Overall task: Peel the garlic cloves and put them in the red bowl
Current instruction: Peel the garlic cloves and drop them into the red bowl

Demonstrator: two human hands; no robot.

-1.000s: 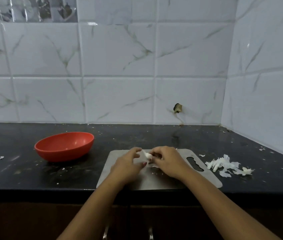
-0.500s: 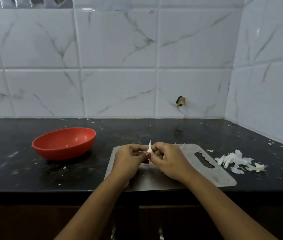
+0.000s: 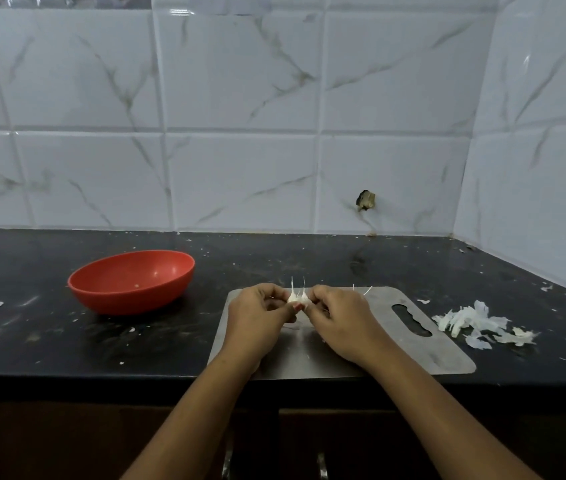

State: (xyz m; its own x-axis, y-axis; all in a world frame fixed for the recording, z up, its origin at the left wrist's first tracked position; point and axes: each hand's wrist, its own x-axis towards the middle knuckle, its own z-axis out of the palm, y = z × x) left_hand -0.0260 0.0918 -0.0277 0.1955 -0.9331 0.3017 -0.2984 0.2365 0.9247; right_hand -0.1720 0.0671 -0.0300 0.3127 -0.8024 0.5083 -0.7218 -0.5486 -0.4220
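A white garlic clove [image 3: 297, 297] with thin skin tips sticking up is pinched between the fingertips of my left hand [image 3: 257, 317] and my right hand [image 3: 340, 318]. Both hands hover just above a steel cutting board [image 3: 413, 358] near the counter's front edge. The red bowl [image 3: 108, 292] sits on the black counter to the left of the board, apart from my hands. Only a tiny white speck shows inside it.
A heap of white garlic skins [image 3: 482, 323] lies on the counter right of the board. Small skin flecks are scattered over the black counter [image 3: 32, 341]. Tiled walls close off the back and the right side.
The clove's skin tips have spread apart and now stand up between my fingertips. My hands have stayed together over the board; the view has shifted slightly.
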